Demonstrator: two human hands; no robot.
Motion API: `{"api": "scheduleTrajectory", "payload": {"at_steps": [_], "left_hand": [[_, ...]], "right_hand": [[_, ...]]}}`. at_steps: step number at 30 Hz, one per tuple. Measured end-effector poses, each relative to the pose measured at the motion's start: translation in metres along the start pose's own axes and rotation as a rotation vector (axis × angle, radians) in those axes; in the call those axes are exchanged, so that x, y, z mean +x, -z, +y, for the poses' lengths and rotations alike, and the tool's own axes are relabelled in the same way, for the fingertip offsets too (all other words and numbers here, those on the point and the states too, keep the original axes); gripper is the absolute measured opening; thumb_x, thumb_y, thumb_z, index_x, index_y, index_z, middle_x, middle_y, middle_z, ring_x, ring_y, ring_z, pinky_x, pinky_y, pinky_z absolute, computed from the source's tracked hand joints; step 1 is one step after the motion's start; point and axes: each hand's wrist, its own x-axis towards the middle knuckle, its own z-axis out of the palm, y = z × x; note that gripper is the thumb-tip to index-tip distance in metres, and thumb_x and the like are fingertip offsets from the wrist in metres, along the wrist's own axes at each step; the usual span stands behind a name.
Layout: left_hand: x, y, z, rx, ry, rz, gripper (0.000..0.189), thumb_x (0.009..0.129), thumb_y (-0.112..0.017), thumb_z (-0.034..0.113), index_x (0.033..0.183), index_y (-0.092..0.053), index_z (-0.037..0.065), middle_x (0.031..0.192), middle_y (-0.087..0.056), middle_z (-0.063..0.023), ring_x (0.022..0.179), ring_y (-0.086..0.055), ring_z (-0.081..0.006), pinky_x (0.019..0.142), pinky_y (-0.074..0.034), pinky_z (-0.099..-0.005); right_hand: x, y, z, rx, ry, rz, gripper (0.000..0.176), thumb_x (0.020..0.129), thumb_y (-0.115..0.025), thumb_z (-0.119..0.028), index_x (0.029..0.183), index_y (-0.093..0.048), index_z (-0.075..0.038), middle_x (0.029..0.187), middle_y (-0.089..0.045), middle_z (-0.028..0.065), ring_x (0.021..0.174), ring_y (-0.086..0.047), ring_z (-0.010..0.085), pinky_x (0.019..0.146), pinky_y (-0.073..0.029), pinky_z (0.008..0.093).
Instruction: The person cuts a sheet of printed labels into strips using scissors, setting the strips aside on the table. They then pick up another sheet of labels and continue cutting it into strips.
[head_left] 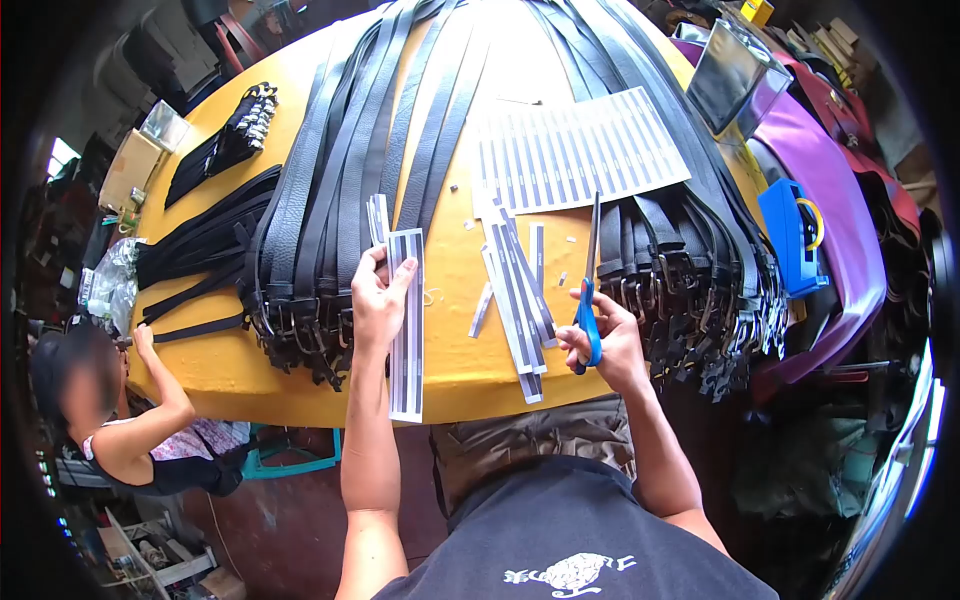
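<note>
Between the thumb and fingers of my left hand (pixel 383 300) is a striped paper strip (pixel 406 345), with narrower strips sticking up behind it. My right hand (pixel 612 342) has its fingers in the handles of blue scissors (pixel 590 335), whose blades point up and away. Cut strips (pixel 515 300) lie in a loose pile on the yellow table (pixel 455 365) between my hands. Beyond them rests a large striped sheet (pixel 580 150), its right part over black belts. Small paper scraps are scattered near the pile.
Black belts with buckles lie in bundles left (pixel 320 230) and right (pixel 690 270). Shorter black straps (pixel 200 235) spread at the far left, near another person (pixel 150 430). A blue box (pixel 790 235) and purple material (pixel 830 190) are on the right.
</note>
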Motion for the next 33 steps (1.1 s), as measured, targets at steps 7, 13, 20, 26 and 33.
{"api": "scheduleTrajectory", "payload": {"at_steps": [7,13,20,26,33], "left_hand": [[0.027,0.023,0.041,0.381,-0.214,0.044,0.033,0.084,-0.068,0.009,0.11,-0.051,-0.001,0.09,-0.065,-0.0132,0.081,-0.063,-0.0152,0.071,-0.048,-0.0256],[0.053,0.053,0.077,0.749,-0.406,0.09,0.062,0.07,-0.081,0.019,0.116,-0.048,-0.003,0.118,-0.054,-0.022,0.113,-0.052,-0.0292,0.101,-0.037,-0.0364],[0.087,0.02,0.068,0.861,-0.173,-0.029,0.069,0.072,-0.076,0.021,0.127,-0.038,0.003,0.124,-0.05,-0.0246,0.121,-0.047,-0.0343,0.104,-0.036,-0.0386],[0.109,0.003,0.075,0.917,-0.178,-0.031,0.068,0.074,-0.075,0.026,0.124,-0.035,0.003,0.115,-0.056,-0.0246,0.108,-0.057,-0.0363,0.095,-0.043,-0.0393],[0.14,0.029,0.097,1.305,-0.301,-0.053,0.057,0.074,-0.071,0.034,0.112,-0.041,0.003,0.104,-0.061,-0.0255,0.097,-0.061,-0.041,0.087,-0.048,-0.044]], "right_hand": [[0.018,-0.009,0.016,-0.061,0.202,0.09,0.064,0.08,-0.073,-0.008,0.133,-0.039,0.004,0.075,-0.068,0.0127,0.061,-0.065,0.0116,0.053,-0.052,0.0234],[0.023,-0.015,0.033,-0.128,0.313,0.171,0.053,0.084,-0.069,-0.01,0.128,-0.043,0.004,0.075,-0.069,0.0122,0.061,-0.064,0.0106,0.052,-0.051,0.0227],[0.025,-0.014,0.037,-0.109,0.306,0.15,0.05,0.084,-0.068,-0.009,0.126,-0.045,0.004,0.076,-0.069,0.0112,0.061,-0.064,0.0095,0.052,-0.05,0.0221],[0.022,-0.013,0.031,-0.133,0.316,0.158,0.05,0.084,-0.069,-0.01,0.125,-0.046,0.004,0.076,-0.069,0.0107,0.059,-0.063,0.0089,0.052,-0.05,0.0225],[0.025,-0.014,0.035,-0.142,0.313,0.143,0.049,0.084,-0.068,-0.009,0.125,-0.046,0.004,0.077,-0.069,0.0117,0.059,-0.063,0.0087,0.052,-0.05,0.0221]]}}
